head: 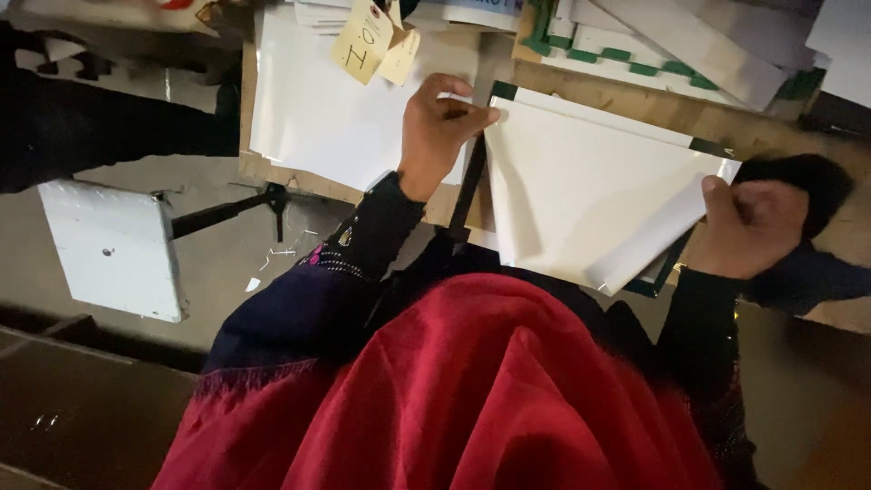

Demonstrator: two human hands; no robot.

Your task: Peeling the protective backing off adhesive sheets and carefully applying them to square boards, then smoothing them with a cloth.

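The one head-worn camera looked steeply down, close over the wooden table [635, 104] and red cloth [472, 390].

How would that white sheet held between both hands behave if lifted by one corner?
The white sheet would probably sag: its near edge already curls by the right hand. It looks thin and light. Its glossy face may slip from the left hand.

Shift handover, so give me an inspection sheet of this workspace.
Surface: wooden table, mostly covered with paper.
Job's things: white sheet over a dark green-edged piece, held at two corners.
Clutter: glossy white sheet, yellow tags, stacked white strips with green edges.
Grippers: left hand pinches the near corner; right hand grips the far corner.
Cables: nothing seen.
Surroundings: white stool, concrete floor, red cloth.
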